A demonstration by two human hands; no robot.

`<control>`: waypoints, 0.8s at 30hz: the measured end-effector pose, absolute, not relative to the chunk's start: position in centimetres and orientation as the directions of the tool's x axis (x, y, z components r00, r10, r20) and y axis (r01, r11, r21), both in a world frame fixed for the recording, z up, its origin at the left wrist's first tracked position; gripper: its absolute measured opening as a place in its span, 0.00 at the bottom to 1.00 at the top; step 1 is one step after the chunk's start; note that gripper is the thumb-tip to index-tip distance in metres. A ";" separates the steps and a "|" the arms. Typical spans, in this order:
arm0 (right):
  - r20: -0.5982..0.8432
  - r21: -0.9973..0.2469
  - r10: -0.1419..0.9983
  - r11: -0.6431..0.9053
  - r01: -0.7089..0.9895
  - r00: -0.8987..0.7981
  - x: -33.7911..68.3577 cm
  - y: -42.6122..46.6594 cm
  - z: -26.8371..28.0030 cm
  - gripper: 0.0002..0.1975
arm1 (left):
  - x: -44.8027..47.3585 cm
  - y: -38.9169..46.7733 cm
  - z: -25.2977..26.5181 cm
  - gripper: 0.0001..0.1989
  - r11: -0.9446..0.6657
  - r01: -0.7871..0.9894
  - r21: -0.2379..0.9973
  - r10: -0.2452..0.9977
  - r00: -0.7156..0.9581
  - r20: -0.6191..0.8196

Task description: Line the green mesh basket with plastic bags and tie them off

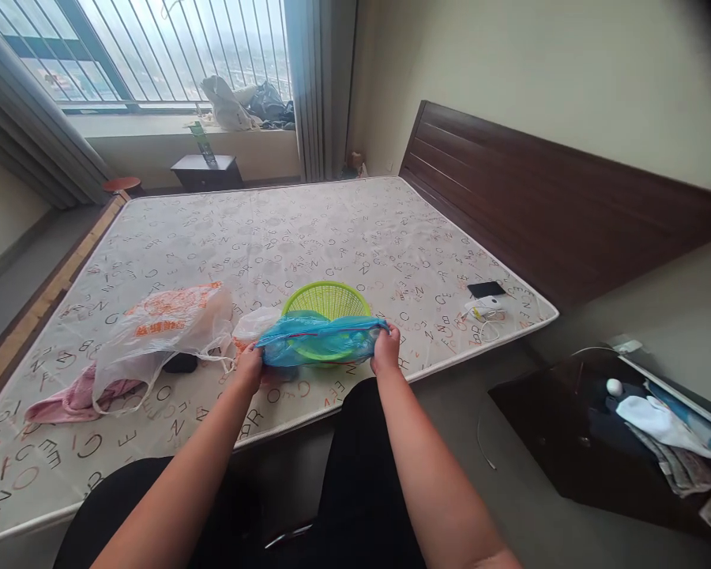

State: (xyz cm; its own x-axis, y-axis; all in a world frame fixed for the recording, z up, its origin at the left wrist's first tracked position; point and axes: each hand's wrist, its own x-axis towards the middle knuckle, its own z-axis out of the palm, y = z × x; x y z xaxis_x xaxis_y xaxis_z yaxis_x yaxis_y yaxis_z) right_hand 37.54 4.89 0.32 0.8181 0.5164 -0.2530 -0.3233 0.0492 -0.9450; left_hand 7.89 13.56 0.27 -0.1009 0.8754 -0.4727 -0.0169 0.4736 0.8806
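A translucent blue plastic bag point(320, 336) is stretched sideways between my two hands, with a thin red strip along its edge. My left hand point(250, 367) is closed on the bag's left end, and my right hand point(386, 346) grips the right end. Just behind the bag, a yellow-green plastic basket point(325, 296) stands on the mattress, its lower part showing only through the blue film. Left of my left hand lies a white plastic bag point(171, 316) with orange print. Pink cloth point(74, 395) sticks out from under it, and a small black item point(179, 363) sits beside it.
The letter-patterned mattress point(261, 237) fills the middle, with a dark wooden headboard point(539, 174) at right. A black phone point(486, 290) and a white device with a cable point(484, 307) lie near the right edge. A dark bedside table point(545, 427) holds cloths and a white ball.
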 end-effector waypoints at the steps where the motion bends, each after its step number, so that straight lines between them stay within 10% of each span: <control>1: -0.204 -0.968 0.523 0.020 -0.251 0.828 37.3 5.0 0.8 0.17 | 7.6 13.7 0.1 0.15 0.468 -0.013 0.884 0.877 -0.119 -0.466; 6: -0.011 -1.000 0.701 -0.014 -0.001 0.713 36.2 5.1 2.5 0.24 | 4.5 13.1 0.2 0.18 0.392 0.160 0.906 0.918 -0.012 -0.395; 14: 0.087 -0.981 0.733 -0.055 0.186 0.674 35.4 4.4 3.2 0.22 | 2.0 8.3 -1.0 0.35 -0.186 0.533 0.825 0.981 0.141 0.130; 24: 0.087 -0.973 0.750 -0.079 0.218 0.656 32.1 0.2 5.8 0.18 | 0.4 7.8 4.3 0.16 -0.021 0.238 0.971 0.983 0.182 -0.023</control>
State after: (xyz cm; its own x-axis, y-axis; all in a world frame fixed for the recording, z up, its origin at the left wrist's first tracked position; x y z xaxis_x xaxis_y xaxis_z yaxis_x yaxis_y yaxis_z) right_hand 32.06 0.20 5.78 0.6562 0.7496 0.0865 0.2182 -0.0788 -0.9727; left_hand 0.43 7.84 4.29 0.1819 0.9830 -0.0233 0.2384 -0.0211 0.9709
